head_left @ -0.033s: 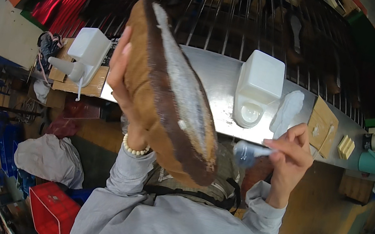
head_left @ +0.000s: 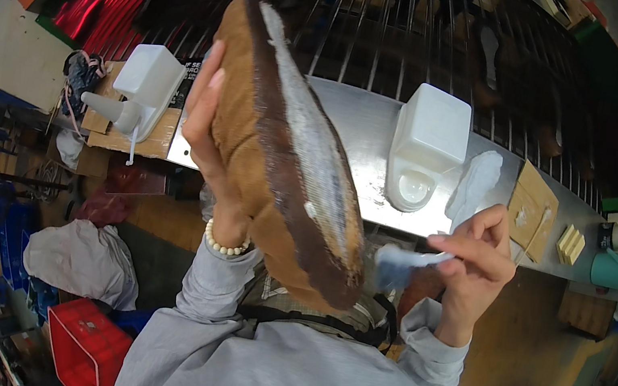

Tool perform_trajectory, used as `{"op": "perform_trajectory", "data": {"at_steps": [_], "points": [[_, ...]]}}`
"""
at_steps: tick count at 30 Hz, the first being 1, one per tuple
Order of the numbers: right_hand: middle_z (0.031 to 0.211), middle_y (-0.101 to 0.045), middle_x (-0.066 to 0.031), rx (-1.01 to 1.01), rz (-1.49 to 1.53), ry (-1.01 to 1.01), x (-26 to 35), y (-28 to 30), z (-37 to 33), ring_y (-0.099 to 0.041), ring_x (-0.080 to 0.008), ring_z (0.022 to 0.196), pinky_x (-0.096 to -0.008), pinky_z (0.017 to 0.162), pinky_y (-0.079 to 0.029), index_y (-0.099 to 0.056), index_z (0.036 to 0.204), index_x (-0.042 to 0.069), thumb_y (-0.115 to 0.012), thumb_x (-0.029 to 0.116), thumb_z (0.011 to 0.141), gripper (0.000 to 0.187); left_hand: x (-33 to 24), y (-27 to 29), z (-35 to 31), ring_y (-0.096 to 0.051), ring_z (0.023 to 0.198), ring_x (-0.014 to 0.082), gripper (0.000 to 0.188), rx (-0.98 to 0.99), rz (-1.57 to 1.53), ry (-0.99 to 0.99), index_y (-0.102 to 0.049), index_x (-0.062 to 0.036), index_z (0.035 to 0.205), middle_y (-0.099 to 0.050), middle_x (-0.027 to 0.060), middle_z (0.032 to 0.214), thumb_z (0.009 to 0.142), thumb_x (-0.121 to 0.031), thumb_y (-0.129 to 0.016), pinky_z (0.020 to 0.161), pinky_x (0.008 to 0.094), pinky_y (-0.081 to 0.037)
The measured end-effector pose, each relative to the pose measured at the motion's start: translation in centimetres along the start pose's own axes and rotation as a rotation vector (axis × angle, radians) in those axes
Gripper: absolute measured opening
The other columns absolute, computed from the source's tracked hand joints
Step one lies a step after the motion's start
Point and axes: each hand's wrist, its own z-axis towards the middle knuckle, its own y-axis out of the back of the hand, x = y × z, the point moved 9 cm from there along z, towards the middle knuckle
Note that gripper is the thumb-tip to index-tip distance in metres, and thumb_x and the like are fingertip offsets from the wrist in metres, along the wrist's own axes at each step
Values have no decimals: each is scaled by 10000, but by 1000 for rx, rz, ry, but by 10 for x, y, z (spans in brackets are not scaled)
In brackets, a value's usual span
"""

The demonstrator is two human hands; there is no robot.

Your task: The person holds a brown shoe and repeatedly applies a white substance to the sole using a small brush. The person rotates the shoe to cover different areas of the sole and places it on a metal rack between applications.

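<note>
My left hand [head_left: 209,131] is wrapped round the side of a brown suede shoe [head_left: 243,121]. The shoe is tilted with its underside toward me. Its sole-less bottom has a pale, woven-looking middle and a dark brown, glossy border. To its right, my right hand [head_left: 482,259] pinches the pale handle of a small brush [head_left: 399,268] between thumb and fingers. The brush head looks bluish and is blurred by motion. It hangs just off the toe or heel end, apart from the shoe; which end cannot be told.
A white dispenser [head_left: 434,128] with a round cup stands on the metal bench [head_left: 346,117]. Another white container [head_left: 152,77] with a grey cone stands left. Nearby are a white pad [head_left: 479,180], cardboard [head_left: 531,210] and a teal mug [head_left: 613,268]. Behind runs a barred rack [head_left: 375,40].
The shoe and my left hand have shifted slightly to the right. The brush has swung a little, its head now slightly lower and further left.
</note>
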Motion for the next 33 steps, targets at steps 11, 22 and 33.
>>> {"op": "perform_trajectory", "data": {"at_steps": [11,22,33], "points": [[814,-413,30,-26,-144,303,57,-31,34,-414,-116,715,-247,606,-293,-837,923,148,-959,331,499,477,-27,-6,11,-508,1318,414,595,-93,-97,-192,-439,-97,1342,-507,254,1430,881,-274,-771,1128,527,-399],[819,-421,27,-72,-281,416,78,-23,54,-414,-128,735,-265,610,-300,-834,910,146,-956,335,507,462,-41,-10,14,-538,1273,450,415,-169,-157,-278,-502,-100,1240,-558,269,1368,920,-245,-724,1092,550,-440],[820,-390,39,103,-59,493,67,-24,59,-408,-124,738,-268,620,-284,-835,887,146,-960,414,459,521,-40,-14,14,-523,1282,465,568,-59,-182,-206,-480,-119,1299,-550,270,1382,849,-265,-795,1093,559,-421]]}}
